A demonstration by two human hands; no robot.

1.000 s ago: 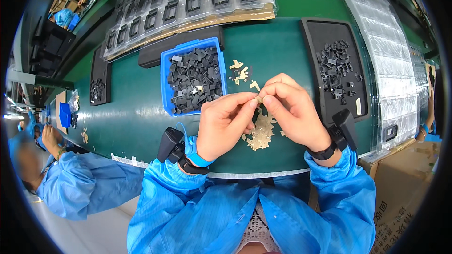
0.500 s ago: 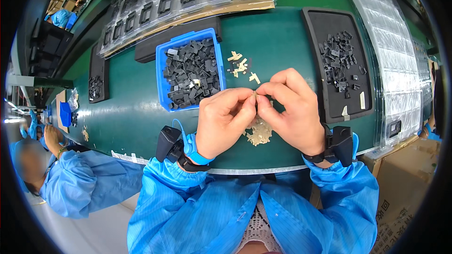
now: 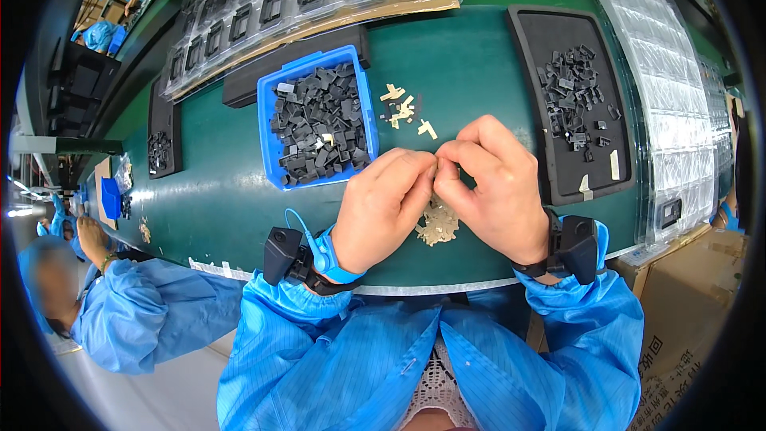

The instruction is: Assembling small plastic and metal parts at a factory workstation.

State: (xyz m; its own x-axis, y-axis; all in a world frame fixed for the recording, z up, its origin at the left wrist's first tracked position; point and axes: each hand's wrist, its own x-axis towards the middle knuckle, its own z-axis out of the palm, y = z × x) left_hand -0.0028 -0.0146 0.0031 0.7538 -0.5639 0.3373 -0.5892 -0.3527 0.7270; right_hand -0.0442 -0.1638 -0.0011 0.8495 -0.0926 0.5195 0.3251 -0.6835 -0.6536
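Pinching close together, the left hand and right hand meet at thumb and forefinger tips. A second ago a pale bit showed between them; now the fingertips hide whatever may be there, so I cannot tell whether either grasps anything. This looks like fine two-handed fingertip work still in progress.

The pile of pale pieces lies just below the meeting fingertips, partly covered by the hands; more loose pale pieces sit beyond them.

The blue bin, filled with black parts, has its near right corner just beside the left hand, limiting movement that way. The dark tray stands to the right hand's right. Between these, bare green surface opens ahead of the hands; its pale front edge runs nearer the body.
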